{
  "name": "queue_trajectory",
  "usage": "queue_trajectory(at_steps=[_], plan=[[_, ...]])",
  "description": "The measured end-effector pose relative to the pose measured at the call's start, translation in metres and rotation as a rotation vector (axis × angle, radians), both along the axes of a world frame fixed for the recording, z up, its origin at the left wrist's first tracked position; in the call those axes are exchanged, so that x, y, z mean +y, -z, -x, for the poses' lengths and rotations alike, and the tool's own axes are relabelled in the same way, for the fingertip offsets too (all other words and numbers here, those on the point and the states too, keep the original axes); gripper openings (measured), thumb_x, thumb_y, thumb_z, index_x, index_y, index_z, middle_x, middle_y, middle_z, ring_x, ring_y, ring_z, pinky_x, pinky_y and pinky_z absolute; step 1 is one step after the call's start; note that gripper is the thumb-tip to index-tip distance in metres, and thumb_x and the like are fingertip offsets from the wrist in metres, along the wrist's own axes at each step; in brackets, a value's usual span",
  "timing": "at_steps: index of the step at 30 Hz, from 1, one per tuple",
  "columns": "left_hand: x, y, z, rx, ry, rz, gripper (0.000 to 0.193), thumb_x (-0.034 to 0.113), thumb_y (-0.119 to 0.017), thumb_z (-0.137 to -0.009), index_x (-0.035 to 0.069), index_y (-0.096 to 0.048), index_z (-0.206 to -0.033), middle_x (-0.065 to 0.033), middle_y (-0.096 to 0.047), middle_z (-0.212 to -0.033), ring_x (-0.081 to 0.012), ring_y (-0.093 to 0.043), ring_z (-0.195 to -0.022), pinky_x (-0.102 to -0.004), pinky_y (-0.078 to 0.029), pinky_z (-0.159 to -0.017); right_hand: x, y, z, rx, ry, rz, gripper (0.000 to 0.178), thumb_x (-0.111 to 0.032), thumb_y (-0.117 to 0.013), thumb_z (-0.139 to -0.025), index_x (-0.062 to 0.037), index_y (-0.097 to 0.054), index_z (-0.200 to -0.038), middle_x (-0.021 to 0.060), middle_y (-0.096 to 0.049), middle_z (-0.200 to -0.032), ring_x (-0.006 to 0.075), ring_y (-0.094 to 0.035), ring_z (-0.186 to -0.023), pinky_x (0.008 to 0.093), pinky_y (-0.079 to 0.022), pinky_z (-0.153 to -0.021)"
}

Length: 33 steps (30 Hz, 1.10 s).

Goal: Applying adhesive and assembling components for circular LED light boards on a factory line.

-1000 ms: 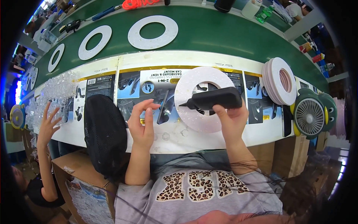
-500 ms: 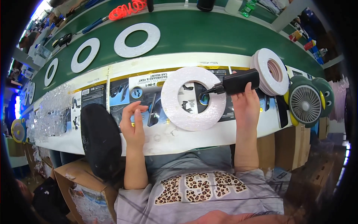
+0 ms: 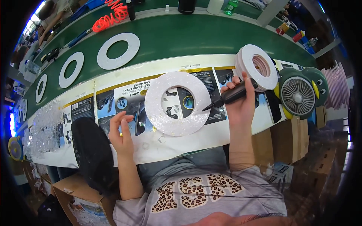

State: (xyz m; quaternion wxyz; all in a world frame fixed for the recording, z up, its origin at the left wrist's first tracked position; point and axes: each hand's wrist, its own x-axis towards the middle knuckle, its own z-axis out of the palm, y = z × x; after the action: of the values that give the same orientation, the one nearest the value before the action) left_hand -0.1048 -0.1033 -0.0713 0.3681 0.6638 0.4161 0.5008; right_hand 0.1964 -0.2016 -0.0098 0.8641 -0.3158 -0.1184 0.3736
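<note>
A flat white ring [image 3: 154, 102] with a glossy, speckled face lies on printed sheets in front of me. My right hand [image 3: 241, 109] is closed around a black squeeze bottle [image 3: 236, 93] with a thin pointed nozzle. The bottle tilts down to the left, its tip at the ring's right side; whether the tip touches the surface, I cannot tell. Left of the ring, my left hand [image 3: 122, 132] hovers with bent fingers apart, holding nothing. Behind my right hand stands a stack of similar rings [image 3: 245, 56].
A green penguin-shaped fan [image 3: 298, 94] stands at the right. More white rings [image 3: 130, 39] lie along the green bench [image 3: 166, 41]. On the left are a black padded object [image 3: 88, 145] and a heap of clear plastic pieces [image 3: 43, 128]. A red coiled hose [image 3: 113, 17] lies at the back.
The bottle has swung from nearly level to nozzle-down, its tip moving from the ring's hole to its right band. My right fingers now wrap around it. The whole view has shifted slightly.
</note>
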Motion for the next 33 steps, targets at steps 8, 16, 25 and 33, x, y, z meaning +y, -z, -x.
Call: queue_trajectory(at_steps=[8,16,25,33], plan=[[0.002,0.0,-0.001,-0.002,0.016,-0.003,0.02,0.008,-0.05,-0.097,-0.003,-0.059,-0.112,-0.0117,-0.069,-0.09,-0.0159,-0.065,-0.082,-0.0285,-0.049,-0.08,0.009,-0.009,0.023,-0.373,-0.006,-0.037,0.047,-0.016,-0.063,-0.085,-0.008,-0.04,-0.124,0.0061,-0.049,-0.09,0.0154,-0.05,-0.08,0.0309,-0.044,-0.079],[-0.001,0.0,0.001,0.02,0.003,0.047,0.02,0.008,-0.051,-0.097,-0.002,-0.059,-0.111,-0.0114,-0.069,-0.09,-0.0151,-0.064,-0.081,-0.0273,-0.048,-0.077,0.02,-0.018,0.019,-0.222,-0.185,-0.183,0.057,-0.06,-0.042,-0.094,-0.0057,-0.049,-0.108,0.0051,-0.044,-0.081,0.0166,-0.045,-0.071,0.0307,-0.039,-0.07],[-0.003,-0.003,0.0,0.048,0.024,0.06,0.02,0.006,-0.05,-0.096,-0.003,-0.059,-0.111,-0.0122,-0.069,-0.091,-0.0159,-0.064,-0.082,-0.028,-0.049,-0.078,0.027,-0.021,0.018,-0.307,-0.161,-0.086,0.036,-0.042,-0.038,-0.094,-0.0082,-0.041,-0.083,0.0068,-0.045,-0.069,0.0162,-0.042,-0.06,0.0302,-0.038,-0.065],[-0.003,-0.005,0.0,0.05,0.022,0.084,0.02,0.005,-0.05,-0.095,-0.005,-0.06,-0.109,-0.0133,-0.068,-0.091,-0.0178,-0.064,-0.083,-0.0296,-0.049,-0.08,0.028,-0.018,0.021,-0.381,-0.269,-0.146,0.043,-0.039,-0.027,-0.097,-0.0111,-0.04,-0.067,0.0022,-0.042,-0.054,0.0138,-0.042,-0.051,0.0316,-0.037,-0.08]])
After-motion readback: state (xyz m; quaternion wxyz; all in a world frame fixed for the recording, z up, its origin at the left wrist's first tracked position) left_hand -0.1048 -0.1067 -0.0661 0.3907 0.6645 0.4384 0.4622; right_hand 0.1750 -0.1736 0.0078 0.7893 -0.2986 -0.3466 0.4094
